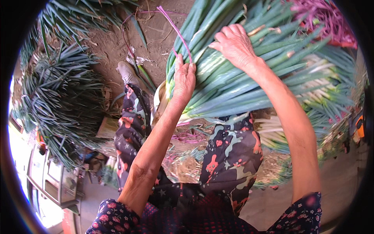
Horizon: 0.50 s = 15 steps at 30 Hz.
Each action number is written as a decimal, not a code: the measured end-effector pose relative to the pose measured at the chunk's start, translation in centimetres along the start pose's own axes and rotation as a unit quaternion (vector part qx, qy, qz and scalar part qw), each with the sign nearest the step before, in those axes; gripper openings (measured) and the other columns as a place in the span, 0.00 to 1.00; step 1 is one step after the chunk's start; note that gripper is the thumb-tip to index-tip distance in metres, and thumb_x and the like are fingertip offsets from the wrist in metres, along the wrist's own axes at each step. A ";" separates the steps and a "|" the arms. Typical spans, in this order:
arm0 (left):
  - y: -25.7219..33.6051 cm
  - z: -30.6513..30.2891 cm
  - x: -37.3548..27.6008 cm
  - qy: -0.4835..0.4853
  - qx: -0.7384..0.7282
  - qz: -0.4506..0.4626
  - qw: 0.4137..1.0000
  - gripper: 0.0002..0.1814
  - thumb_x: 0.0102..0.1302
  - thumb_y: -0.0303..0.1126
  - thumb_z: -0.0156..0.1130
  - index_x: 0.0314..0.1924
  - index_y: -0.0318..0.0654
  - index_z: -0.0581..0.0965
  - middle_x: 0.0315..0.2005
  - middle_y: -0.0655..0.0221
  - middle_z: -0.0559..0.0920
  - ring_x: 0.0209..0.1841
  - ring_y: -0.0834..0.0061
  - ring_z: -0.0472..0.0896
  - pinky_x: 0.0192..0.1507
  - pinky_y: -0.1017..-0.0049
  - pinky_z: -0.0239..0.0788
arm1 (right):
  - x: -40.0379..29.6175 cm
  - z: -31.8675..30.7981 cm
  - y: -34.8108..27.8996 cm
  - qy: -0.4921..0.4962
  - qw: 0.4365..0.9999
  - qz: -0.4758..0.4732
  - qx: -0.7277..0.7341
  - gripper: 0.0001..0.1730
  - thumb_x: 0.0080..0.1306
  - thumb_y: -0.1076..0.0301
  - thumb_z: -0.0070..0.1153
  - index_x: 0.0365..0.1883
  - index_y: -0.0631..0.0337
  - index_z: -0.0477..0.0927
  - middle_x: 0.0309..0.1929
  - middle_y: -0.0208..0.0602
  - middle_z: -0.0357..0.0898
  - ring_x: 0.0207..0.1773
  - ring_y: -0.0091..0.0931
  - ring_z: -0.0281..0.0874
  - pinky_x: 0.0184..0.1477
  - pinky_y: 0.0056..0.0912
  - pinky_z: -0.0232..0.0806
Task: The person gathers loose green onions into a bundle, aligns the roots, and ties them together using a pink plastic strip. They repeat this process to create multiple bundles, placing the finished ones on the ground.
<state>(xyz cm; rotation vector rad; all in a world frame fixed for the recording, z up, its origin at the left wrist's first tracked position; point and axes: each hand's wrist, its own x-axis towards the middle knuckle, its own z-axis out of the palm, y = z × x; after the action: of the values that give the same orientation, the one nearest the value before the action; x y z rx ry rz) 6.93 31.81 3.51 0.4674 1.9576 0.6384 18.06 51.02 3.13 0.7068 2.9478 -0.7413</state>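
Observation:
A large bundle of green onions (204,84) lies across in front of my knees, its leaves fanning up and to the right. My left hand (185,80) presses on the bundle near its pale stalk end. A thin pink tie strip (175,27) rises in a loop from between its fingers. Farther up, my right hand (235,45) is curled over the edge of a group of leaves, with its fingertips partly hidden among them. The pale stalk ends (160,98) point toward my left shin and are partly covered by my left forearm.
A tall heap of green onions (61,96) stands at the left, another heap (79,14) behind it. Pink strips (324,20) pile up at the top right. More onions with white stalks (271,130) lie right of my knee. Loose pink strips (190,137) are on the ground.

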 end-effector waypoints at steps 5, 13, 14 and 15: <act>0.3 -0.5 -0.2 0.034 0.152 -0.001 0.988 0.19 0.68 0.36 0.47 0.45 0.24 0.76 0.64 0.35 0.56 0.66 0.42 0.57 0.68 0.59 0.47 | -7.7 -13.3 -6.6 0.256 0.909 0.172 0.282 0.09 0.58 0.69 0.61 0.30 0.62 0.73 0.29 0.39 0.73 0.40 0.38 0.72 0.43 0.40 0.67; -1.0 1.8 1.4 0.026 0.329 0.018 0.944 0.21 0.68 0.39 0.46 0.44 0.28 0.78 0.63 0.33 0.58 0.66 0.41 0.57 0.68 0.59 0.47 | -19.3 -8.6 -11.0 -0.233 0.812 0.408 0.346 0.28 0.62 0.44 0.56 0.26 0.65 0.76 0.21 0.46 0.78 0.25 0.41 0.77 0.31 0.43 0.69; -0.1 2.1 1.4 0.026 0.326 0.013 0.945 0.20 0.68 0.39 0.47 0.45 0.29 0.78 0.63 0.33 0.57 0.66 0.41 0.56 0.68 0.60 0.47 | -18.1 -6.3 -11.6 -0.204 0.805 0.435 0.347 0.28 0.63 0.45 0.54 0.23 0.65 0.74 0.21 0.49 0.77 0.24 0.44 0.78 0.29 0.42 0.70; -2.8 1.1 2.1 0.004 0.362 0.040 0.931 0.19 0.68 0.38 0.47 0.42 0.28 0.78 0.63 0.34 0.57 0.66 0.41 0.56 0.68 0.60 0.48 | -17.1 -4.2 -12.3 -0.090 0.804 0.460 0.365 0.23 0.64 0.52 0.56 0.22 0.64 0.72 0.19 0.51 0.75 0.25 0.46 0.77 0.27 0.43 0.69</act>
<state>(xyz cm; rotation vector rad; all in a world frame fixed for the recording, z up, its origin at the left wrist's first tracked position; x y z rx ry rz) 6.87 31.07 -0.05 0.9946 2.1520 -0.0677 28.49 36.08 14.49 1.7506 1.6595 -1.6110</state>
